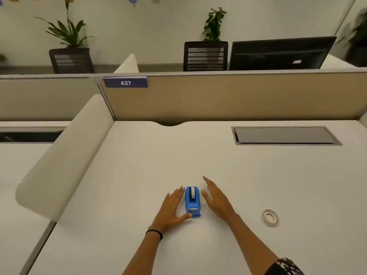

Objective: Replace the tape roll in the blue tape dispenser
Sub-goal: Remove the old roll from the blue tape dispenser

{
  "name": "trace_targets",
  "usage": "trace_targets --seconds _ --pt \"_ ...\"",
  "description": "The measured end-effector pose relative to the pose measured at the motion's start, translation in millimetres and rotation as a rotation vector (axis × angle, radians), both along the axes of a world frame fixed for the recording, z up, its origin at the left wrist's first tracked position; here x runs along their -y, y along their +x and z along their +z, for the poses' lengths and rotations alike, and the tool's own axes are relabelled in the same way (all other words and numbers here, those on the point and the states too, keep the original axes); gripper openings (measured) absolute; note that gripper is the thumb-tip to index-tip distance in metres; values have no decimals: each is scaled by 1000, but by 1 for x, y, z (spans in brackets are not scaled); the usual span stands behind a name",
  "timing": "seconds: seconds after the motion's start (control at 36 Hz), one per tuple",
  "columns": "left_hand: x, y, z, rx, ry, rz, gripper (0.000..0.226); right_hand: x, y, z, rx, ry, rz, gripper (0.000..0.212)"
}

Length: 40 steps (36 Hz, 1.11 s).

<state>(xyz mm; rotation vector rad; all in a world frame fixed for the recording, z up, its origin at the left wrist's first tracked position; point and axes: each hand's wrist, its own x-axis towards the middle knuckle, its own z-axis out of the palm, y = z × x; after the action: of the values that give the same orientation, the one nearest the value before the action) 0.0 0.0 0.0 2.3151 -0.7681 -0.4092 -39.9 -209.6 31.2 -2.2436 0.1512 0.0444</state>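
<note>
The blue tape dispenser (192,201) stands on the white desk (139,165) with a white tape roll seated in its top. My left hand (173,210) lies flat against its left side, fingers spread, the thumb touching the dispenser's near corner. My right hand (215,199) is flat and open just to its right, a small gap between them. A loose tape roll (269,217) lies flat on the desk further right, apart from both hands.
A grey cable hatch (286,135) is set into the desk at the back right. A tan partition (238,98) with a "437" tag (125,82) closes the far edge. A white side divider (65,155) runs along the left.
</note>
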Motion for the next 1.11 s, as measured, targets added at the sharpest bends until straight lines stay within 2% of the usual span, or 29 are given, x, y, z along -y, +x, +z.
trace_targets --seconds 0.14,0.44,0.67,1.11 --pt "8 3 -4 53 37 -45 87 -10 13 18 -28 67 19 47" --pt "19 7 -3 31 -29 -11 98 -11 28 24 -169 -80 252 50" --pt "30 11 2 -77 -113 3 97 -9 32 24 -163 -140 216 49" --pt "31 14 -1 -91 -125 11 99 -18 35 23 -99 -186 112 40"
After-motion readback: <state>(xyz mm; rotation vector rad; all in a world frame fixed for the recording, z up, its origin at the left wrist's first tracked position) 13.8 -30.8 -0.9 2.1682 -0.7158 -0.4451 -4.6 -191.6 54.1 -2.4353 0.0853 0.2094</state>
